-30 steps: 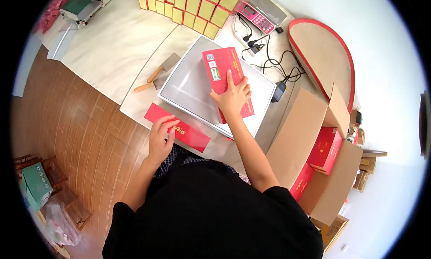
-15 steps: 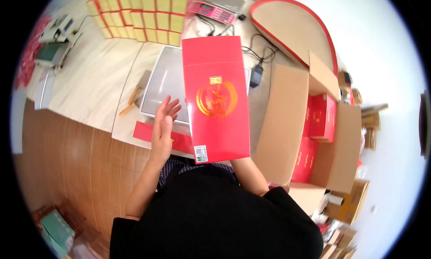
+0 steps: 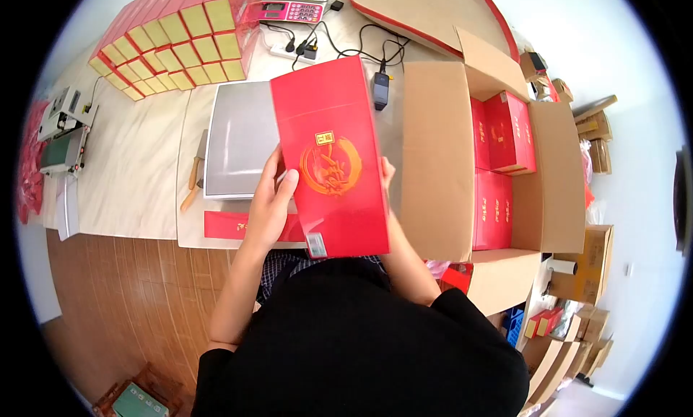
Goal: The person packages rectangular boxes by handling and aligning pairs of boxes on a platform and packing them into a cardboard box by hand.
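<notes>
A red gift box (image 3: 343, 215) with a gold ring emblem and a small white label at its lower left corner is held up in front of me, slightly tilted. My left hand (image 3: 271, 207) grips its left edge, the thumb lying on the front face. On the opposite edge is my right hand (image 3: 388, 177), mostly hidden behind the box, with only some fingers showing. Under the box, a grey-topped tray-like panel (image 3: 240, 146) with a white rim rests on the table. A flat red strip (image 3: 225, 226) lies along the table's front edge.
An open cardboard carton (image 3: 437, 157) with several red boxes (image 3: 509, 132) inside stands at my right. Stacked red-and-yellow boxes (image 3: 173, 38) fill the back left, beside a pink scale (image 3: 296, 11). Black cables and an adapter (image 3: 380, 90) lie behind. A wooden-handled tool (image 3: 191, 186) sits left.
My left hand has gone from open beside the box to closed on its left edge. The box has tilted and turned a little. My view has swung toward the carton.
</notes>
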Demonstrator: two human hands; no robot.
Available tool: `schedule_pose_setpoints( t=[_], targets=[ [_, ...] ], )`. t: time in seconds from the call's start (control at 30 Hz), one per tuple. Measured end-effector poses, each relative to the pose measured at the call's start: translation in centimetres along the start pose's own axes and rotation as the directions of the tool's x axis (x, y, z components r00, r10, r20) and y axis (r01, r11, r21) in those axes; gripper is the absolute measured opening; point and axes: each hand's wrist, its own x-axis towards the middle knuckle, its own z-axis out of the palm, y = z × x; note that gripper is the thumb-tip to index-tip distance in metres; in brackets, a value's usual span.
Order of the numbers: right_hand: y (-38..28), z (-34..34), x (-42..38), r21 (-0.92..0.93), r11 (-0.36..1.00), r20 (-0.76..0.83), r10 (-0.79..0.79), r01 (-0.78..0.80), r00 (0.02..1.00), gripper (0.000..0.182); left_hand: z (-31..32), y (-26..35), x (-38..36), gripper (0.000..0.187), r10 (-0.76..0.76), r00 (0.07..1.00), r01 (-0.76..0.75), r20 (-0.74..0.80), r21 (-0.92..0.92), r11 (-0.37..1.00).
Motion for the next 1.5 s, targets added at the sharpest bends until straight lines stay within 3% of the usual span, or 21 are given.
schedule_pose_setpoints(
  t=[0.03, 0.07, 0.1, 0.13, 0.17, 0.2, 0.23, 0.33, 0.63, 0.83, 0.9, 0.93, 0.97, 1.0, 1.03, 1.1, 1.13, 1.2, 1.33, 1.43, 1.5],
  targets=[
    [-0.9, 2.6, -1.0, -0.329, 0.942, -0.269, -0.028, -0.065, 0.963, 0.075, 0.0, -0.7, 0.0, 0.053, 0.050, 0.996, -0.046, -0.071, 0.049, 0.998],
    [-1.2, 4.3, -0.8, -0.547, 0.831, -0.349, -0.122, -0.097, 0.929, 0.076, -0.5, -1.2, 0.0, 0.053, 0.048, 0.995, -0.043, -0.092, 0.052, 0.998],
    [-1.6, 5.0, -0.3, -0.729, 0.668, -0.394, -0.229, -0.151, 0.890, 0.078, -1.3, -1.8, -0.1, 0.049, 0.049, 0.989, -0.033, -0.141, 0.116, 0.993],
    [-2.6, 3.7, 0.7, -0.928, 0.338, -0.273, -0.335, -0.156, 0.902, 0.078, -2.0, -2.4, -0.3, 0.046, 0.050, 0.981, -0.016, -0.190, 0.179, 0.984],
    [-3.0, 2.7, 1.5, -0.983, -0.117, -0.084, -0.381, -0.138, 0.921, 0.081, -2.8, -3.1, -0.8, 0.046, 0.047, 0.976, -0.009, -0.212, 0.179, 0.984],
    [-3.5, 1.8, 2.2, -0.823, -0.547, 0.109, -0.413, -0.151, 0.904, 0.084, -3.5, -3.9, -1.2, 0.043, -0.002, 0.973, 0.040, -0.232, 0.158, 0.987],
    [-2.6, 2.7, 2.3, -0.619, -0.750, 0.133, -0.391, -0.231, 0.911, 0.083, -4.3, -4.7, -1.6, 0.040, -0.049, 0.967, 0.085, -0.249, 0.136, 0.987],
    [-0.6, 0.9, 2.0, -0.421, -0.882, 0.217, -0.323, -0.211, 0.921, 0.083, -6.0, -6.7, -3.8, 0.036, -0.096, 0.940, 0.144, -0.329, 0.126, 0.982],
    [3.7, -0.9, 6.9, -0.290, -0.924, 0.215, -0.317, -0.250, 0.924, 0.085, -8.1, -8.2, -7.6, 0.035, -0.238, 0.832, 0.265, -0.500, -0.019, 0.964],
    [4.6, -0.9, 10.6, -0.395, -0.880, 0.213, -0.367, -0.263, 0.906, 0.087, -7.6, -6.4, -6.5, 0.031, -0.145, 0.846, 0.139, -0.513, -0.049, 0.989],
    [3.6, 1.1, 9.6, -0.663, -0.670, -0.003, -0.442, -0.332, 0.897, 0.081, -7.6, -5.8, -6.6, 0.030, -0.095, 0.832, 0.097, -0.546, -0.025, 0.995],
    [2.7, 1.7, 9.1, -0.955, -0.160, -0.187, -0.324, -0.249, 0.927, 0.077, -7.8, -5.8, -6.7, 0.031, -0.097, 0.831, 0.098, -0.547, -0.028, 0.995],
    [1.8, 2.7, 8.3, -0.883, 0.429, -0.269, -0.129, -0.191, 0.954, 0.073, -7.6, -5.5, -6.7, 0.031, -0.100, 0.833, 0.098, -0.544, -0.032, 0.995],
    [1.9, 6.5, 6.4, -0.548, 0.807, -0.409, -0.028, -0.221, 0.912, 0.062, -7.3, -5.0, -6.5, 0.031, -0.108, 0.840, 0.088, -0.531, -0.063, 0.994],
    [1.1, 6.9, 5.7, -0.340, 0.923, -0.221, 0.108, -0.180, 0.969, 0.060, -6.9, -4.6, -6.2, 0.032, -0.115, 0.853, 0.079, -0.510, -0.092, 0.993],
    [0.5, 3.3, 4.6, -0.583, 0.812, -0.227, -0.161, -0.001, 0.960, 0.071, -5.7, -4.0, -5.4, 0.036, -0.078, 0.894, 0.071, -0.440, -0.032, 0.997],
    [1.1, 4.7, 3.9, -0.592, 0.805, -0.221, -0.196, 0.029, 0.955, 0.071, -4.9, -3.2, -5.0, 0.038, -0.055, 0.908, 0.043, -0.416, -0.038, 0.998],
    [3.4, 8.6, 2.3, -0.420, 0.907, -0.121, -0.047, -0.008, 0.992, 0.067, -3.5, -1.6, -4.3, 0.051, -0.027, 0.940, 0.016, -0.341, -0.036, 0.999],
    [3.7, 6.6, 1.0, -0.302, 0.953, -0.104, -0.043, 0.010, 0.994, 0.063, -1.3, 1.1, -2.9, 0.064, 0.021, 0.987, -0.028, -0.158, -0.039, 0.999],
    [3.8, 4.7, 0.4, -0.232, 0.973, -0.119, -0.035, 0.007, 0.992, 0.061, 0.3, 3.5, -1.9, 0.070, -0.047, 0.998, 0.041, -0.044, -0.136, 0.990],
    [3.7, 4.2, 0.2, -0.221, 0.975, -0.151, -0.010, -0.024, 0.988, 0.059, 1.1, 3.4, -1.1, 0.075, -0.062, 0.997, 0.057, -0.050, -0.105, 0.993]
  ],
)
